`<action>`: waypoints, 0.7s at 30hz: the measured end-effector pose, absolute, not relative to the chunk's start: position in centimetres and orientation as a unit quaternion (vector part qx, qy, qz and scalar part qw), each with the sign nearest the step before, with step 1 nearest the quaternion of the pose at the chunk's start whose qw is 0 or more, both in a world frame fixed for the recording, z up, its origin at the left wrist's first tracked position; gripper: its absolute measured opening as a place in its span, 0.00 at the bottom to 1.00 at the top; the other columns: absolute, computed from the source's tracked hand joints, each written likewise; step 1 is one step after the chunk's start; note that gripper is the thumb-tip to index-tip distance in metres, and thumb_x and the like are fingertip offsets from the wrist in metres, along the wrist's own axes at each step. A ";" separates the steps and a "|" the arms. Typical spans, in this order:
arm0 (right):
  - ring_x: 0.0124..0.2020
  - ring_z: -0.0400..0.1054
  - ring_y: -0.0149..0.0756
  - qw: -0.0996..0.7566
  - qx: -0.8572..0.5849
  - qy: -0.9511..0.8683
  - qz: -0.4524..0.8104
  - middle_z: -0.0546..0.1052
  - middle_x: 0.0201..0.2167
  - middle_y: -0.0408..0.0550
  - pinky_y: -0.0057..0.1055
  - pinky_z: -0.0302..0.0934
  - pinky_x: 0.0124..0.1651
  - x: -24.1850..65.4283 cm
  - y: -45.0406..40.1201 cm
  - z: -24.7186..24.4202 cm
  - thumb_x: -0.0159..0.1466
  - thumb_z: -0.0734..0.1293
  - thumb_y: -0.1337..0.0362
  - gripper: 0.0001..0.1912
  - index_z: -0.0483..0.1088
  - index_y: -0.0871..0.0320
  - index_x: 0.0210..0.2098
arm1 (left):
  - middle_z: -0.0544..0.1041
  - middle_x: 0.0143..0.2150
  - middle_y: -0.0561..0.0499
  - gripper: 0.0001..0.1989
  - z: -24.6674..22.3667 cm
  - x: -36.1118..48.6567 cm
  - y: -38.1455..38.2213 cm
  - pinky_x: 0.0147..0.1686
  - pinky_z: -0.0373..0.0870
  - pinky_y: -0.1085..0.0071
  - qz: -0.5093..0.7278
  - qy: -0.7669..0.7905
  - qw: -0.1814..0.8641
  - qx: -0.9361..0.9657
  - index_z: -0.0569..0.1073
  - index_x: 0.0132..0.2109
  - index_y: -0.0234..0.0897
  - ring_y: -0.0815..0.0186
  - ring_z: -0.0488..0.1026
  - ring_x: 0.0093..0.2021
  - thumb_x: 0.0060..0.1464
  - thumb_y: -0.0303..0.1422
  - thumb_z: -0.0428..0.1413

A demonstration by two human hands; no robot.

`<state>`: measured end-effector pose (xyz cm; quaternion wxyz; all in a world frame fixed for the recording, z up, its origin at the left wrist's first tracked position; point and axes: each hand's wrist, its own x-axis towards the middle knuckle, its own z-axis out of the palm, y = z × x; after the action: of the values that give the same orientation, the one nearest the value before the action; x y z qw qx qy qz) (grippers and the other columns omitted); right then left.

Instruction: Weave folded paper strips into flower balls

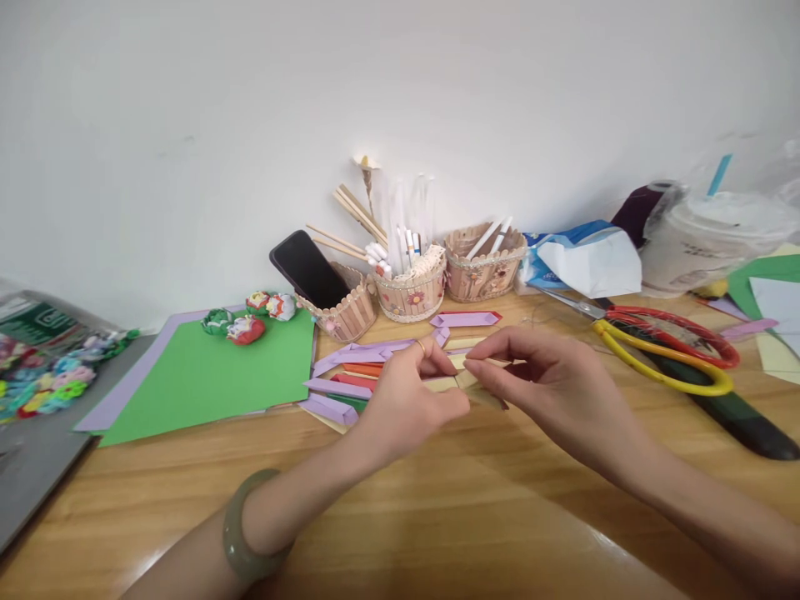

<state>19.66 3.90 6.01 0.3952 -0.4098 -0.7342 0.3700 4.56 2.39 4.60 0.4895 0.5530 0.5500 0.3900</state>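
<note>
Looks like smooth, glossy wood on the table (400,525), and like matt paper in the green sheet (218,387), the folded lilac strips (466,319) and the pale yellow piece (466,379). Seems to be matt, bare-looking wood on the slatted pot (353,308), but smooth, dark glass on the phone (306,267). Shines like metal on the scissor blades (584,308), like smooth plastic on the yellow handle (723,384), and like polished stone on the bangle (234,529).

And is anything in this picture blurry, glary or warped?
In the head view, pale glare marks the wooden table at lower right and lower left, with soft shadow between; in the same view, the lidded cup near the right edge looks stretched; also there, the pale paper at the fingers looks soft, its folds hard to make out.
</note>
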 end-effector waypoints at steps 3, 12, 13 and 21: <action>0.18 0.61 0.26 0.392 -0.417 -0.729 0.376 0.72 0.20 0.41 0.22 0.52 0.18 19.7 4.1 6.0 0.59 0.64 0.63 0.08 0.71 0.59 0.26 | 0.69 0.22 0.57 0.07 4.7 4.4 2.6 0.25 0.63 0.74 0.388 0.523 0.581 0.488 0.64 0.27 0.36 0.72 0.67 0.24 0.37 0.26 0.55; 0.26 0.68 0.30 0.375 -0.379 -0.810 0.243 0.76 0.25 0.42 0.25 0.60 0.27 20.5 4.5 6.3 0.61 0.63 0.66 0.06 0.71 0.56 0.31 | 0.78 0.27 0.50 0.08 4.7 3.4 3.2 0.26 0.68 0.74 0.311 0.410 0.784 0.349 0.73 0.37 0.38 0.67 0.75 0.26 0.48 0.34 0.57; 0.27 0.68 0.30 0.375 -0.362 -0.828 0.208 0.76 0.26 0.42 0.26 0.61 0.29 20.6 4.5 6.3 0.61 0.63 0.66 0.05 0.71 0.56 0.31 | 0.78 0.28 0.50 0.08 4.7 3.4 3.2 0.26 0.67 0.75 0.303 0.404 0.788 0.354 0.73 0.38 0.38 0.68 0.75 0.26 0.48 0.34 0.57; 0.26 0.67 0.33 0.365 -0.225 -0.898 -0.102 0.76 0.26 0.45 0.29 0.58 0.26 21.7 4.6 5.0 0.62 0.62 0.70 0.12 0.65 0.57 0.46 | 0.78 0.30 0.51 0.14 4.1 3.3 3.5 0.32 0.66 0.73 0.361 0.389 0.737 0.419 0.74 0.36 0.37 0.66 0.75 0.33 0.53 0.42 0.52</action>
<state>21.67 4.61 5.00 0.3646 -0.2246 -0.8979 -0.1020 3.32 3.47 4.05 0.7367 0.4194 0.3892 0.3606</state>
